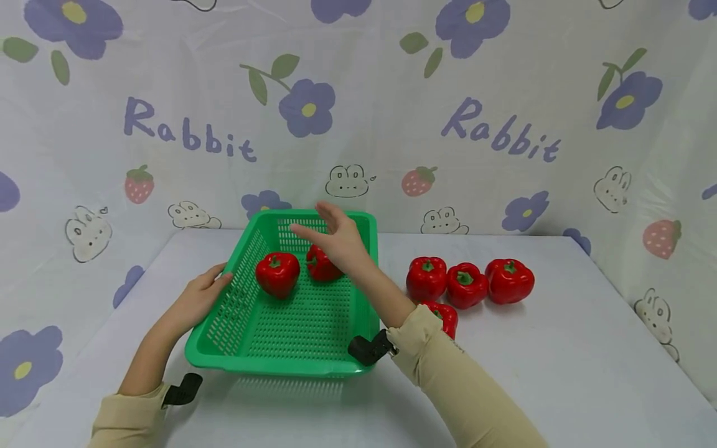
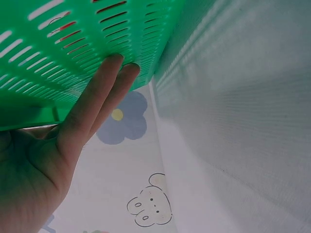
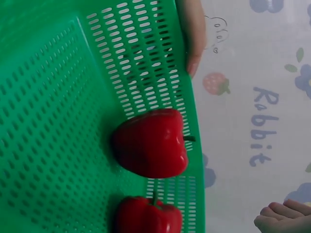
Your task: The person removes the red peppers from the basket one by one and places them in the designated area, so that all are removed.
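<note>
A green slotted plastic basket (image 1: 291,367) stands on the white table, with two red bell peppers inside: one upright (image 1: 278,274), the other (image 1: 322,264) partly behind my right hand. My left hand (image 1: 200,295) holds the basket's left side, thumb at the rim; in the left wrist view two fingers (image 2: 95,99) lie along the outer wall. Above the basket's back right part, my right hand (image 1: 338,242) hovers with thumb and fingers apart and nothing between them. Both peppers (image 3: 153,143) show by the slotted wall in the right wrist view.
Right of the basket sit three red bell peppers (image 1: 466,285) in a row. Another pepper (image 1: 445,318) lies nearer, partly hidden by my right forearm. A patterned curtain (image 1: 358,124) hangs behind the table (image 1: 560,373).
</note>
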Available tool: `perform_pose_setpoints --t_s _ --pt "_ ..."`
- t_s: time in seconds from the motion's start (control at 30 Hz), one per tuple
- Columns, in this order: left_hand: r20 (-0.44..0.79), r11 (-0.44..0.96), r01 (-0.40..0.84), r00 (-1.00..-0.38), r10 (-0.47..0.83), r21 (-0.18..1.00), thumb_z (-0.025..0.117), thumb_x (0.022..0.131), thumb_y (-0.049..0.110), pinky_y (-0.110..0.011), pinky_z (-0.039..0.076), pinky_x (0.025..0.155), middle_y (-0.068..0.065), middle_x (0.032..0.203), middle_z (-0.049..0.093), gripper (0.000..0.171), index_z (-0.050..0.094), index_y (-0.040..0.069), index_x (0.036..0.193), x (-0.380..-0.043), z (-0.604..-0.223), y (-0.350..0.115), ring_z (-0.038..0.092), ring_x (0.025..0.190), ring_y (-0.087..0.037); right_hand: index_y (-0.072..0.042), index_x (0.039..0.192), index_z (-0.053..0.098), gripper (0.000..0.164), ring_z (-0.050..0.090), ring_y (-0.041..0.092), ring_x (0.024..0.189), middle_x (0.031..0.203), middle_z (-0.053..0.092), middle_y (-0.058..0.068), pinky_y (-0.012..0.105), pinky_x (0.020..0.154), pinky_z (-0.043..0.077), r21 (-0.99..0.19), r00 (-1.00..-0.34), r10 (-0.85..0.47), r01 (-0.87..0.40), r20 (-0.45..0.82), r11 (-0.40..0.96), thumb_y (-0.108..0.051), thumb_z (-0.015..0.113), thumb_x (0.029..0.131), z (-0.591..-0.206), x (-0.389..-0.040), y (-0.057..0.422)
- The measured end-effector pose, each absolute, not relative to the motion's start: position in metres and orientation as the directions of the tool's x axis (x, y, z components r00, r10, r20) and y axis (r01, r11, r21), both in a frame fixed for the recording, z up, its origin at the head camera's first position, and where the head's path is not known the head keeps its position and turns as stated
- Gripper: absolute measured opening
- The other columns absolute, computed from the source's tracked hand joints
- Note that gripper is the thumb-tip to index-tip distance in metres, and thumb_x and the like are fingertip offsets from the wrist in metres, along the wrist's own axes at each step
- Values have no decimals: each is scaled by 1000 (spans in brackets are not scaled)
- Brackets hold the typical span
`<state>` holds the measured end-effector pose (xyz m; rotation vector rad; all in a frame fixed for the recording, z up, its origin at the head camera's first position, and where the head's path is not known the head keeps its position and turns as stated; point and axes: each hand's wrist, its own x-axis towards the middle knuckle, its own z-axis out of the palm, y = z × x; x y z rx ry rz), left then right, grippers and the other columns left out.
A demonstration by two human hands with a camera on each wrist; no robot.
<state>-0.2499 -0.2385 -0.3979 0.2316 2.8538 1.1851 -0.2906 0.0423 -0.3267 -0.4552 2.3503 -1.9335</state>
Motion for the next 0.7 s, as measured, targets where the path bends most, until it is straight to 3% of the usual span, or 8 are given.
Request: perform_pose_setpoints --t_s 0.2,0.5,0.7 --pt "18 687 124 -987 159 716 30 107 39 -44 51 85 -32 133 53 62 24 -2 152 -250 -398 -240 63 105 -33 -18 154 29 88 28 19 149 160 32 -2 42 117 32 -963 -950 -309 -132 54 236 -45 74 84 -338 -298 27" --pt "15 704 122 -988 155 700 30 107 40 -44 50 86 -32 132 54 61 25 -1 152 -252 -398 -241 64 102 -31 -19 154 29 88 28 18 148 160 32 -3 43 116 33 -976 -945 -326 -49 -24 213 -41 76 83 -348 -302 15" --pt "15 701 121 -988 156 703 30 107 39 -33 51 76 -31 125 59 60 26 -2 152 -252 -397 -242 67 88 -21 -18 155 28 90 28 19 148 160 32 -2 45 116 32 -974 -939 -334 7 -84 225 -39 77 82 -354 -303 12"
